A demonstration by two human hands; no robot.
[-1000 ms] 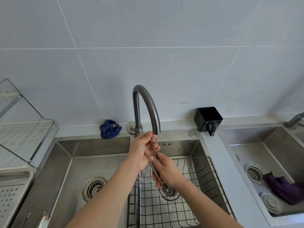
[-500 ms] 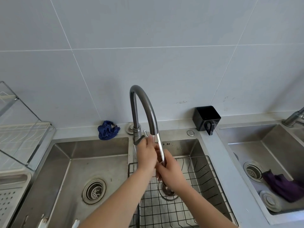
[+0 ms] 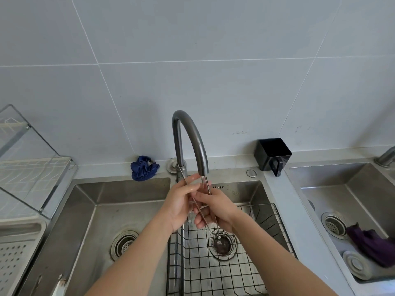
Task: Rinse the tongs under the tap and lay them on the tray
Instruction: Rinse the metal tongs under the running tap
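Thin metal tongs [image 3: 208,223] are held upright under the grey arched tap [image 3: 193,133], with water running down over them. My left hand [image 3: 181,201] wraps the upper part of the tongs, just below the spout. My right hand [image 3: 215,208] grips them lower down, fingers curled round the two arms. The looped end of the tongs hangs just above the drain [image 3: 222,245] of the middle basin. A white perforated tray [image 3: 12,251] lies at the far left edge, beside the left basin.
A black wire basket [image 3: 224,272] sits in the middle basin. A blue cloth [image 3: 143,167] and a black cup [image 3: 272,154] stand on the back ledge. A glass-sided dish rack [image 3: 32,171] is at left. The right sink [image 3: 342,201] holds a purple cloth [image 3: 372,244] and a plug.
My hands have shifted along the tongs under the running water, the left sliding up toward the spout. The view has tilted slightly.
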